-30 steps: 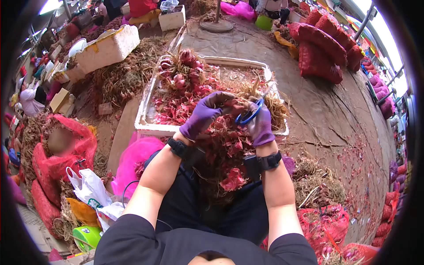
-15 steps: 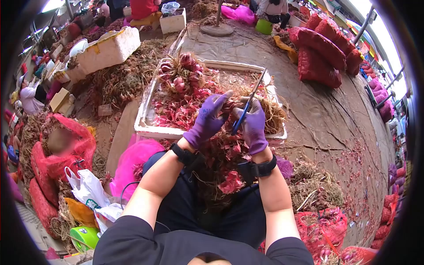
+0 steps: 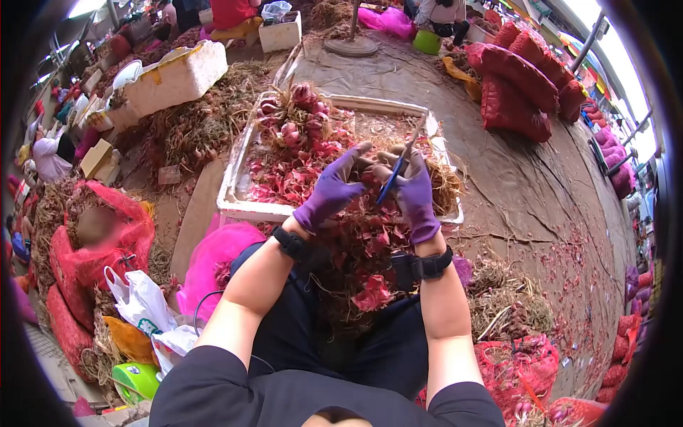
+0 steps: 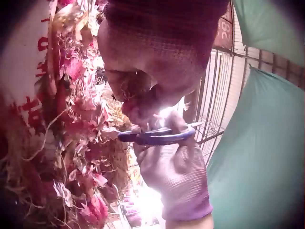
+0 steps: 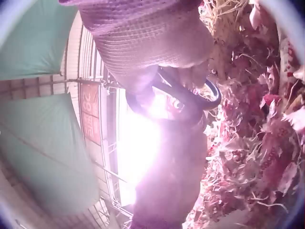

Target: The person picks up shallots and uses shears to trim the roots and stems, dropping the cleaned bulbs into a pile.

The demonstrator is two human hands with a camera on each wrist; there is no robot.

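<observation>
Both hands wear purple gloves and meet over the near side of a white foam tray (image 3: 270, 211). My right hand (image 3: 414, 191) grips scissors with blue handles (image 3: 388, 186), blades pointing away toward the tray's far right. In the right wrist view, its fingers sit by the dark handle loops (image 5: 213, 98). Close beside the blades, my left hand (image 3: 331, 191) curls its fingers on a small pinkish shallot (image 4: 138, 113), mostly hidden by the glove. A bunch of red shallots (image 3: 290, 134) lies in the tray's far left corner, among loose red skins (image 3: 281, 178).
Dry stalks (image 3: 447, 186) heap at the tray's right side. Skins and roots pile between the tray and the person's knees. A pink mesh bag (image 3: 213, 267) lies left, a red mesh bag (image 3: 516, 363) right. Full red sacks (image 3: 516, 107) and a foam box (image 3: 178, 75) stand farther off.
The scissors have turned from showing an open handle loop to standing nearly edge-on, blades pointing away. The left hand's fingers have straightened somewhat since one second ago. Both hands stay close together.
</observation>
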